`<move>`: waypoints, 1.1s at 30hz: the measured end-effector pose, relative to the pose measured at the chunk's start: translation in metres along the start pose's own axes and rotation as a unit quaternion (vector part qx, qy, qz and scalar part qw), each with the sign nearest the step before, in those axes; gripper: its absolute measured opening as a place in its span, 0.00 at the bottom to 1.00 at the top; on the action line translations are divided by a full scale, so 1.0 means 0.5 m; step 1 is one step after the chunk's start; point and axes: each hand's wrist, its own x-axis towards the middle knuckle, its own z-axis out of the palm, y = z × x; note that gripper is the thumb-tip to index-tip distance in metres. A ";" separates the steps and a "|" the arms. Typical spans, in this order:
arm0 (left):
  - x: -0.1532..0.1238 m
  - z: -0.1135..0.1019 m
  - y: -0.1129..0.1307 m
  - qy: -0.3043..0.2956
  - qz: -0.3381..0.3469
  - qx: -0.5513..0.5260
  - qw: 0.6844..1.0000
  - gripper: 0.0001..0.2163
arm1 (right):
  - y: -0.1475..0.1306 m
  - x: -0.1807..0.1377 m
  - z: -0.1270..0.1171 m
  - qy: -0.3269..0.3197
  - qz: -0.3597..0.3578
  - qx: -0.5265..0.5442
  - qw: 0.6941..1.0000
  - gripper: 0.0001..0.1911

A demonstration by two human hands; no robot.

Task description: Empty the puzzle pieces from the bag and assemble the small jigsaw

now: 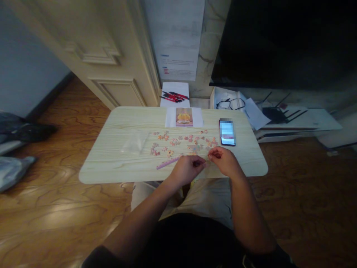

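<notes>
Several small pastel jigsaw pieces [184,143] lie scattered over the middle of a pale wooden table [111,156]. My left hand [187,168] and my right hand [223,159] rest at the near edge of the scatter, fingertips pinched together over small pieces between them. A joined strip of pinkish pieces [168,163] lies just left of my left hand. A reference picture [184,117] showing a yellow figure sits at the table's far edge.
A phone [227,131] with a lit screen lies on the table at the right. A clear plastic bag [134,144] lies at the left. Beyond the table are red and black pens [174,96] on a white surface, cables, papers and a dark screen.
</notes>
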 end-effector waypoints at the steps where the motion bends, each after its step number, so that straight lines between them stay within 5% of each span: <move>1: -0.002 0.015 0.001 -0.003 0.021 0.032 0.999 0.10 | 0.008 -0.003 -0.003 0.005 0.004 -0.024 1.000 0.05; 5: -0.001 0.050 -0.003 0.012 0.090 0.158 0.983 0.08 | 0.015 -0.010 -0.004 0.016 -0.004 -0.076 0.997 0.06; 10: 0.007 0.045 -0.019 0.038 0.140 0.263 0.954 0.08 | 0.001 0.000 0.011 0.037 -0.025 -0.110 0.993 0.06; 18: -0.008 0.034 -0.027 0.069 0.203 0.307 0.927 0.11 | 0.000 0.014 0.028 0.070 -0.119 -0.161 0.977 0.08; 23: -0.031 0.009 -0.024 0.057 0.182 0.341 0.921 0.13 | 0.010 0.028 0.038 0.069 -0.190 -0.201 0.959 0.11; 33: -0.060 -0.049 -0.047 0.095 0.154 0.357 0.916 0.15 | -0.026 0.047 0.064 0.072 -0.205 -0.247 0.944 0.12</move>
